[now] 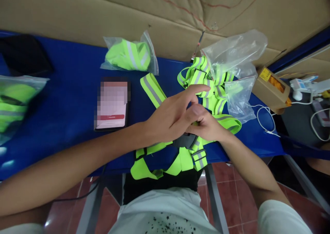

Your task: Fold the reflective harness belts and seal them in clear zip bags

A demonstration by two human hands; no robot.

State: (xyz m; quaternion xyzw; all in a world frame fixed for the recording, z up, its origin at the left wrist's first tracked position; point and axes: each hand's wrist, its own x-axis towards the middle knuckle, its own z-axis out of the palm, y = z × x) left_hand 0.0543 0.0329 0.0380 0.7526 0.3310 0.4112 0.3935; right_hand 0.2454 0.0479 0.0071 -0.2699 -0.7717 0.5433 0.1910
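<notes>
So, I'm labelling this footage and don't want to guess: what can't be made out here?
In the head view:
Anything between the bare left hand and bare right hand: their overlap hides it.
The black buckle-like piece among the neon-yellow fabric straps: partly covered by the hands.
The rectangular pinkish screen: pixelation hides what it shows.
The leftmost clear plastic bag: cut off by the left edge.

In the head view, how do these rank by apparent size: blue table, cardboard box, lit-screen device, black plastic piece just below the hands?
1. Blue table
2. Lit-screen device
3. Cardboard box
4. Black plastic piece, partly hidden by the hands
</notes>
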